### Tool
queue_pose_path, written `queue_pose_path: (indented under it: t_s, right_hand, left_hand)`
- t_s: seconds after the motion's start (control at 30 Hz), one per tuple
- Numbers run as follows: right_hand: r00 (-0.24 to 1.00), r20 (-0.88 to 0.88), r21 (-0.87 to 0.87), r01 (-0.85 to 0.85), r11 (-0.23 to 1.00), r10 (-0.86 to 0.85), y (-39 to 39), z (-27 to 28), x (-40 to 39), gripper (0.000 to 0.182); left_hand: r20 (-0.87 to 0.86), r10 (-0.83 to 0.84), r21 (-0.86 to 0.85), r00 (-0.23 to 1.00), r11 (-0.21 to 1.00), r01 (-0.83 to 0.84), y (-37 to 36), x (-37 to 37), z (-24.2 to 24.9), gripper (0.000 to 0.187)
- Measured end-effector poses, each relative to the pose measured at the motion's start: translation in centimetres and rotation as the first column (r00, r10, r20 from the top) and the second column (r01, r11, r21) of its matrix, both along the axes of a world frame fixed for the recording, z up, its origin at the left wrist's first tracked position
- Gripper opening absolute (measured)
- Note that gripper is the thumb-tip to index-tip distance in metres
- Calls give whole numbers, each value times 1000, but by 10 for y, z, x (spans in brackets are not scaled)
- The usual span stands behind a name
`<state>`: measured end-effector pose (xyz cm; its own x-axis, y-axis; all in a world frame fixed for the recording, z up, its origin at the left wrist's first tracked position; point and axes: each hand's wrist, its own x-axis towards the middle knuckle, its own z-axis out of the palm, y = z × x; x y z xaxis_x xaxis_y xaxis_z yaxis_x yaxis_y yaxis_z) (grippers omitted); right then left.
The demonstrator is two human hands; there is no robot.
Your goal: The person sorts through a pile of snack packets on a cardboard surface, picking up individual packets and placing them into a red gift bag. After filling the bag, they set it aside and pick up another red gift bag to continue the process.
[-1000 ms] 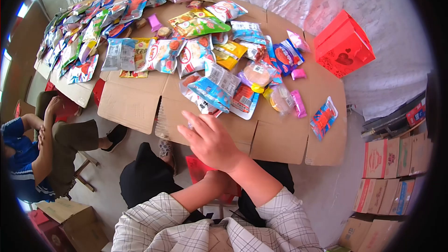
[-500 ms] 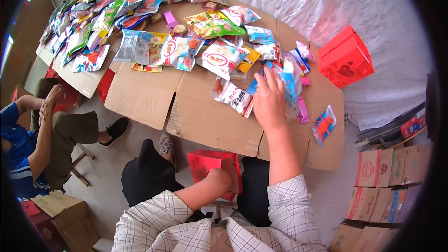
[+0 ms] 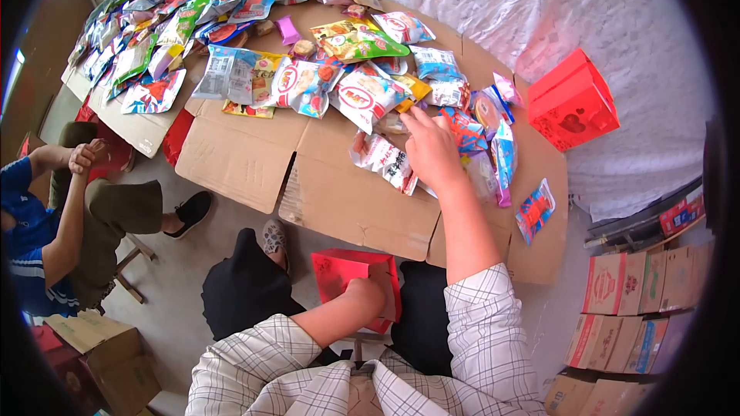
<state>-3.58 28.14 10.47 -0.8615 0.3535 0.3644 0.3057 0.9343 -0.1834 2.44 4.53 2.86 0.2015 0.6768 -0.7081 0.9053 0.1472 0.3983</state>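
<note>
Right hand (image 3: 433,156), frame centre: fingers (image 3: 412,119) spread flat and pressed down on the snack packets, nothing seen clamped between them; whether a packet is pinched underneath cannot be told. Directly under and beside the fingers: a white-and-red packet (image 3: 383,160) to the left, a blue-and-red packet (image 3: 465,129) to the right, touching the hand. Left hand (image 3: 368,293), lower centre: fingers closed on the rim of a red paper bag (image 3: 347,271), held low in front of the lap, below the tabletop edge. Tabletop is covered with flattened cardboard (image 3: 347,200), bare in the near strip. Main heap of snack packets (image 3: 308,77) runs from centre to upper left of the frame. One blue-and-red packet (image 3: 535,209) lies alone near the right cardboard edge, well apart from the heap. A red gift box with heart cutouts (image 3: 570,100) stands at upper right on white cloth (image 3: 493,0). Another person in a blue top (image 3: 31,239) is seated at the left edge, hands clasped. Stacked cartons (image 3: 632,308) are seen at lower right.
</note>
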Motion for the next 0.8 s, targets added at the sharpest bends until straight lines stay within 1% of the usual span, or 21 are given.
queue_pose_path:
  t_s: [0.13, 0.2, 0.23, 0.3, 0.33, 0.37, 0.43, 0.57, 0.63, 0.67, 0.73, 0.77, 0.8]
  right_hand:
    - [1000, -12, -19, -11, 1000, 10, -9, 11, -5, 37]
    - [993, -90, -40, -79, 996, 75, -24, 19, -7, 36]
    - [993, -90, -41, -81, 996, 77, -31, 20, -10, 36]
    - [964, -55, 27, -260, 965, 261, -43, 21, -17, 35]
    - [962, -19, 54, -270, 961, 271, -48, 19, -19, 34]
    - [961, -19, 56, -274, 960, 276, -47, 14, -20, 34]
    - [975, -27, 73, -218, 973, 220, -43, 3, -23, 34]
    - [975, -29, 76, -217, 973, 220, -30, 5, -15, 36]
    - [995, -35, 23, -87, 996, 88, -24, 10, -10, 40]
    - [996, -37, 29, -85, 996, 86, -21, 9, -10, 40]
    - [999, -41, 67, 22, 998, -19, -14, 7, -12, 42]
    - [999, -43, 71, 30, 997, -27, -12, 6, -13, 42]
    - [1000, 2, 33, -2, 999, 2, -15, 8, -19, 43]
  left_hand:
    - [6, 8, 6, 1000, 1000, -8, 0, 0, 0, 29]
    - [14, 15, -7, 1000, 1000, -15, -1, -1, 0, 30]
    - [16, 16, -13, 1000, 1000, -15, -1, -1, 0, 30]
    - [19, 18, -22, 1000, 1000, -18, -1, -1, 1, 31]
    - [21, 20, -26, 1000, 999, -20, -1, -1, 1, 32]
    - [23, 24, -29, 999, 999, -24, -1, -2, 1, 32]
    - [29, 32, -30, 999, 999, -32, -1, -2, 1, 33]
    - [38, 41, -30, 998, 999, -40, -1, -2, 2, 35]
    - [39, 36, -30, 999, 999, -35, -1, -2, 2, 35]
    - [40, 33, -28, 999, 999, -32, 0, -2, 1, 36]
    - [23, 21, 1, 1000, 1000, -21, -3, 0, 0, 34]
    - [6, 13, 22, 1000, 1000, -13, -5, 0, 0, 33]
    - [4, 4, 25, 1000, 1000, -4, -4, -1, 1, 33]
